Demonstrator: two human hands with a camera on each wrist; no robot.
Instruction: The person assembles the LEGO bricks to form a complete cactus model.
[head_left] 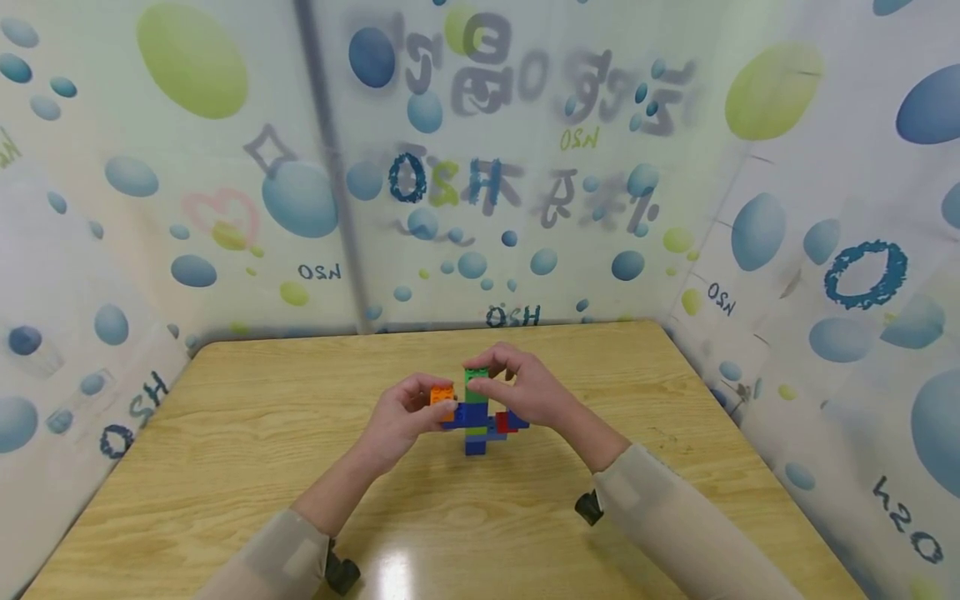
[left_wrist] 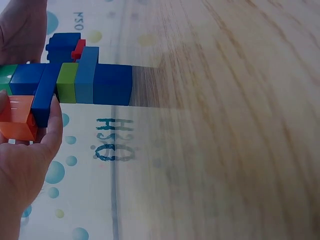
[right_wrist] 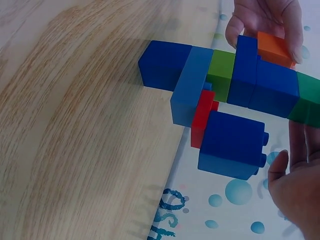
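Observation:
A tower of toy building bricks stands upright on the table. It has a dark blue brick [right_wrist: 167,65] at its foot, then a light blue brick [left_wrist: 87,75], a lime brick [left_wrist: 66,82], a long blue brick [right_wrist: 245,70], another blue brick and a green brick [head_left: 476,386] on top. On the left arm of the tower sits an orange brick [head_left: 442,402], which my left hand [head_left: 397,421] grips between thumb and fingers. My right hand [head_left: 528,387] pinches the green brick. Below it, a red brick [right_wrist: 202,119] and blue brick [right_wrist: 232,145] form a side branch.
The wooden table [head_left: 225,450] extends around the tower. Patterned curtains [head_left: 480,275] with blue and green dots enclose its back and sides. Dark wrist cameras [head_left: 589,507] hang below both sleeves.

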